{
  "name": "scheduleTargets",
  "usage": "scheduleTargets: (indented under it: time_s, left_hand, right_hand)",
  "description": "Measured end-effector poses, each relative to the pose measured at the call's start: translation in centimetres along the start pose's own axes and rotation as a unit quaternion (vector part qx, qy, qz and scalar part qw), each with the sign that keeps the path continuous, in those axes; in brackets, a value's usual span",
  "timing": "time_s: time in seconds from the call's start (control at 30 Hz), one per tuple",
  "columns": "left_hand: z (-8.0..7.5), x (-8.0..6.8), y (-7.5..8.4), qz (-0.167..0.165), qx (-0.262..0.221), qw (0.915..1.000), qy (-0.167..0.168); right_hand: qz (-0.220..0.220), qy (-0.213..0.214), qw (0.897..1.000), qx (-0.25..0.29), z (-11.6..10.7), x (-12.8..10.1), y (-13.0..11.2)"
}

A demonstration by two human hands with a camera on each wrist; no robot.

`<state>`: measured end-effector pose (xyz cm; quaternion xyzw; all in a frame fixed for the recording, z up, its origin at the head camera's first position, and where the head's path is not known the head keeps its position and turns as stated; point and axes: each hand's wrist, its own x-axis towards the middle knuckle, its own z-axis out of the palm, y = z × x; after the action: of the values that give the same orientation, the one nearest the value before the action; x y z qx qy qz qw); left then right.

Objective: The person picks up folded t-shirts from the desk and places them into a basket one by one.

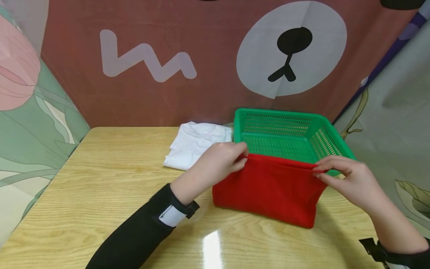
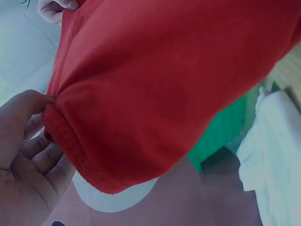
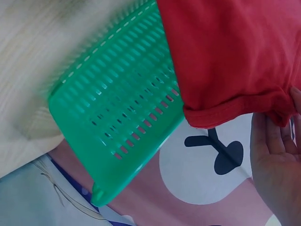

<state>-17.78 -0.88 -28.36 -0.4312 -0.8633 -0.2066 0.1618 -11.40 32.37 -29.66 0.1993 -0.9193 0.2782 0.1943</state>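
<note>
A red cloth [image 1: 268, 190] hangs in front of a green plastic basket [image 1: 289, 130], its lower fold resting on the wooden table [image 1: 111, 194]. My left hand [image 1: 220, 160] pinches its top left corner, and my right hand [image 1: 349, 179] pinches the top right corner, so the upper edge is stretched between them. In the left wrist view the red cloth [image 2: 164, 80] fills most of the frame, with my left hand [image 2: 28, 155] gripping its hemmed corner. In the right wrist view the red cloth [image 3: 235, 56] lies over the basket [image 3: 117, 117] wall, with my right hand [image 3: 277, 165] at its hem.
A folded white cloth [image 1: 198, 144] lies on the table left of the basket. A brown backdrop with a bear face [image 1: 292, 48] stands behind; patterned screens close the left and right sides. Bare tabletop spreads to the left and front.
</note>
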Motion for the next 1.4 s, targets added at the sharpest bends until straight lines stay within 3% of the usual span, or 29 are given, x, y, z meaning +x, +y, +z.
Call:
scheduleTargets:
  time_s: [0.13,0.3,0.4,0.6,0.8,0.9,1.17,1.33,1.4]
  left_hand:
    - [-0.5,0.4,0.0,0.017,0.008,0.9997,0.017]
    - [-1.6,1.2,0.3,0.027,0.021,0.9989,0.033]
    - [-2.2,1.6,0.5,0.027,0.019,0.9987,0.039]
    - [-3.0,2.5,0.8,0.031,0.015,0.9985,0.043]
    - [-3.9,3.3,0.9,0.033,0.016,0.9983,0.046]
    - [-4.4,3.7,0.7,0.028,0.015,0.9984,0.047]
    - [-5.4,4.6,0.2,0.019,-0.003,0.9986,0.049]
    - [-5.6,5.2,-0.1,0.019,-0.018,0.9978,0.061]
    - [-5.7,5.5,-0.1,0.021,-0.020,0.9973,0.067]
  right_hand:
    - [0.009,0.030,0.999,0.006,-0.2,0.2,-0.2]
    - [0.029,0.106,0.992,0.063,-0.2,0.8,-0.6]
    - [0.044,0.159,0.980,0.111,0.0,1.1,-0.8]
    - [0.012,0.238,0.940,0.244,0.2,1.6,-0.9]
    - [-0.001,0.273,0.918,0.287,0.0,2.1,-1.1]
    - [0.004,0.281,0.917,0.283,-0.1,2.4,-1.1]
    - [0.016,0.290,0.945,0.153,-0.6,3.3,-1.6]
    - [0.004,0.300,0.945,0.131,-1.1,4.1,-1.8]
    - [0.019,0.305,0.944,0.123,-1.4,4.4,-1.9]
